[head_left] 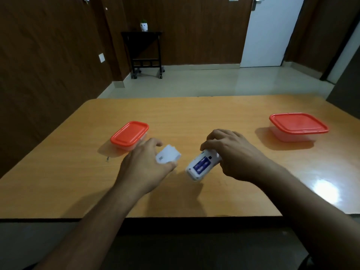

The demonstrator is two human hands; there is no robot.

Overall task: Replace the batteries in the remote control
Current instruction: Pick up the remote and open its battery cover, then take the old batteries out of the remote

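A white remote control (200, 166) is held back side up above the wooden table (194, 117). Its battery compartment lies uncovered, with blue batteries showing inside. My right hand (231, 152) grips the remote's far end, fingers curled over it. My left hand (145, 162) holds the white battery cover (167, 154) between thumb and fingers, a short way to the left of the remote. Both hands hover near the middle of the table.
A small clear box with a red lid (129, 135) stands just behind my left hand. A larger red-lidded box (298, 126) stands at the right. The table's near edge (175, 218) runs below my forearms. Beyond the table are floor, a dark side stand and a white door.
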